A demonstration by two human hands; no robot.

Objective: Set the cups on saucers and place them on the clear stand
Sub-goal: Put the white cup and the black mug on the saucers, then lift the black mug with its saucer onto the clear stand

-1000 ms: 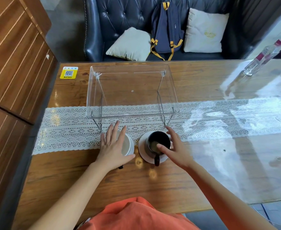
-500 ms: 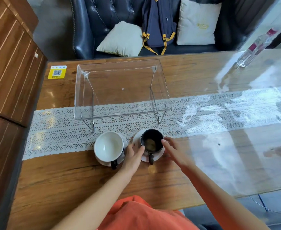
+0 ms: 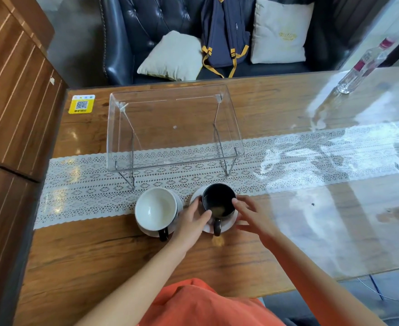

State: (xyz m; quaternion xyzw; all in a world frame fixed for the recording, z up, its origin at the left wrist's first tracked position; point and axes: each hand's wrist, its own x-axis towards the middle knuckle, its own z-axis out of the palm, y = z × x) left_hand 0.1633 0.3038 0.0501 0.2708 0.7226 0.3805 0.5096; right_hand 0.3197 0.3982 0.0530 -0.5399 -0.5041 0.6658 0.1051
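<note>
A black cup [image 3: 218, 202] stands on a white saucer [image 3: 229, 223] at the near edge of the lace runner. My left hand [image 3: 191, 222] pinches this saucer's left rim, with the thumb lying on the saucer beside the cup. My right hand [image 3: 252, 217] has its fingers spread at the right side, fingertips against the cup's wall and the saucer's rim. To the left, a white cup [image 3: 156, 208] with a black handle sits on its own saucer [image 3: 146, 231], untouched. The clear stand [image 3: 170, 162] is just behind both cups, with nothing on top.
The wooden table [image 3: 99, 255] carries a lace runner [image 3: 81, 184] and a yellow QR sticker [image 3: 81, 104]. A clear bottle [image 3: 361, 69] lies at the far right. A wooden cabinet [image 3: 12, 90] borders the left; a sofa with cushions and a backpack [image 3: 224, 34] is behind.
My left hand left the white cup and came over to the black cup's saucer. My right hand shifted closer around the black cup. Neither cup has moved on the table.
</note>
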